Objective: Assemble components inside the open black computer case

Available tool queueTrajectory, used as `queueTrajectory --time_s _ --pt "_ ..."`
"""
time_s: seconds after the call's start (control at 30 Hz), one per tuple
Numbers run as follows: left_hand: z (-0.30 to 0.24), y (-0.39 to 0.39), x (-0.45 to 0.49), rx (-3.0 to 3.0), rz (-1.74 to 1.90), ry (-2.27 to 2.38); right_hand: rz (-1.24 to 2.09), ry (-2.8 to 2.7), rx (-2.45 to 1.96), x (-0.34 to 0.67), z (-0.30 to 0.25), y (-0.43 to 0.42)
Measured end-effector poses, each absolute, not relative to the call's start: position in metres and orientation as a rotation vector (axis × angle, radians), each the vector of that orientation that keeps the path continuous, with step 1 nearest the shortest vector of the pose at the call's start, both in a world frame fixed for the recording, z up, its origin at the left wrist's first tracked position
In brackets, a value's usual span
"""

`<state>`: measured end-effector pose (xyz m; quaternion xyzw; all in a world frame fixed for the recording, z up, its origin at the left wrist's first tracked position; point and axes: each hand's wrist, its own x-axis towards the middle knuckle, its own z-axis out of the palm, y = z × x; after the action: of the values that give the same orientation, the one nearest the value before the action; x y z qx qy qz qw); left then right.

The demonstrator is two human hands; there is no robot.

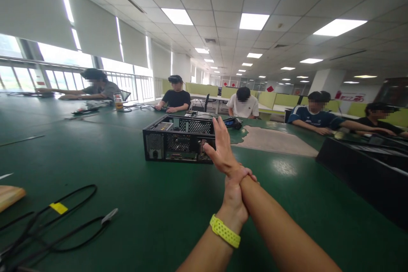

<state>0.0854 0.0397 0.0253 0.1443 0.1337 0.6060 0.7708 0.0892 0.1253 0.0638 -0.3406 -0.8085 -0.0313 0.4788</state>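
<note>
Two hands are up over the green table (153,221) and neither one has anything in it except, well, the other arm. The right hand (223,146) is stretched out flat and open, fingers spread and pointing up, empty, while the left hand (235,191), the one with the yellow wristband (225,230), is wrapped snug around the right wrist just below it. Straight past the open palm sits the computer case (179,139), a black desktop chassis lying flat on the table, top panel off, rear ports and vent grilles facing the camera. From this angle the right thumb overlaps the case's near right corner, but whether it's really touching can't be told. Judging by the look, that box is sheet steel: stiff, fairly heavy, not slippery, with thin stamped edges along the open top that could bite. The perforated grilles would likely flex, so the solid bottom edge and both side walls look like the safer places to take hold, one hand each side, keeping clear of whatever boards are inside. Off to the left of the hands, near the table edge, loose black cables (54,225) with a yellow tag lie in loops, well apart from the case. Other people sit at the far side of the table.
</note>
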Motion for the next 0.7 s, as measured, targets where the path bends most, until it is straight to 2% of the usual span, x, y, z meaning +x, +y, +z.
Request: queueTrajectory --time_s 0.7 --pt "0.0242 0.0423 0.0828 0.266 1.323 0.253 0.078 -2.154 -0.954 0.0811 0.0633 0.1275"
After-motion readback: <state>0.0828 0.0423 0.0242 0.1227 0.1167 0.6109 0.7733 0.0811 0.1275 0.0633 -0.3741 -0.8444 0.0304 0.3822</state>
